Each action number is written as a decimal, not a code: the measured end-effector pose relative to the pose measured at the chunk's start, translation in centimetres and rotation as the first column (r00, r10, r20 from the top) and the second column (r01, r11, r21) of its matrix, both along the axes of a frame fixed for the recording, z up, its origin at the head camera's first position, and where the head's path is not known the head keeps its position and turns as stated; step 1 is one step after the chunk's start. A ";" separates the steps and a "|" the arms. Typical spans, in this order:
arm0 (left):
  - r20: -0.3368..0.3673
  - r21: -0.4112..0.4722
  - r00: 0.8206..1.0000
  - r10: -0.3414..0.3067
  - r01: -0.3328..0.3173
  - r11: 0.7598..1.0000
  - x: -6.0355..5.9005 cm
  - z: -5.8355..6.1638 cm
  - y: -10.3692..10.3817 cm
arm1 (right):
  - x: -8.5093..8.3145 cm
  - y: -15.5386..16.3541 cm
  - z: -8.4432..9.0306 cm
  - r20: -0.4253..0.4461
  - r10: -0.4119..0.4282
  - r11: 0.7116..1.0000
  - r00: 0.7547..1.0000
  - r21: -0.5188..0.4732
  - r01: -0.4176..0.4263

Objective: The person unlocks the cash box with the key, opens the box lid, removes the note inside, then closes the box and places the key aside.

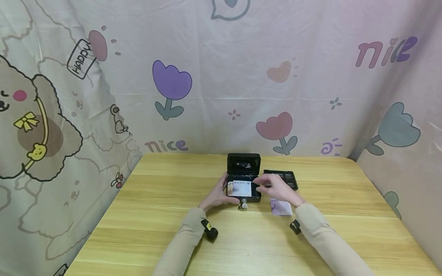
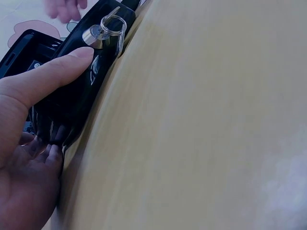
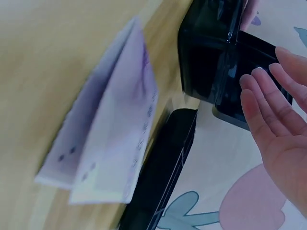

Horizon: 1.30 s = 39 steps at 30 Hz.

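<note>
A small black cash box (image 1: 256,199) stands on the table with its lid (image 1: 243,164) raised. Banknotes (image 1: 241,188) lie inside it. A key on a ring (image 2: 112,26) sits in the front lock. My left hand (image 1: 220,194) grips the box's left front corner, thumb on the front (image 2: 62,72) near the lock, fingers along the left side. Over the box's right edge hovers my right hand (image 1: 274,187); in the right wrist view its fingers (image 3: 268,93) are loosely bent and apart, with nothing seen between them. A folded purple banknote (image 1: 280,207) lies below that hand.
A black compartment tray (image 1: 290,181) rests on the table right of the box, partly behind my right hand. A printed cloth (image 1: 214,76) with flowers hangs behind the wooden table (image 1: 165,180) and along its sides.
</note>
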<state>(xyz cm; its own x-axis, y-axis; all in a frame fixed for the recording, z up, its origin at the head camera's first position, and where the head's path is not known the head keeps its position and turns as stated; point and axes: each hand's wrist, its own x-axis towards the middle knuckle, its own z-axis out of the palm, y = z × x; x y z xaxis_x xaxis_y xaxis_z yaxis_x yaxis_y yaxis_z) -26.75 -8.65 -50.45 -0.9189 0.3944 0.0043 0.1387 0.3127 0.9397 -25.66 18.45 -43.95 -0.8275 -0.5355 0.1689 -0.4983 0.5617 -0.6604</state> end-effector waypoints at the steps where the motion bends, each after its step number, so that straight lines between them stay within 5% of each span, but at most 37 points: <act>1: 0.003 0.000 1.000 0.002 -0.002 1.000 0.0 0.0 0.0 | -0.2 -0.2 0.0 0.003 0.001 1.000 1.000 0.003 -0.001; 16: 0.005 -0.008 1.000 0.000 0.000 1.000 -0.2 -0.2 -0.1 | -2.6 -3.0 0.4 0.106 0.068 0.997 0.992 0.016 -0.070; 39: -0.011 -0.010 1.000 -0.007 0.007 1.000 -0.1 -0.3 -0.1 | -5.0 -5.7 -1.8 0.159 0.121 0.990 0.980 0.047 -0.130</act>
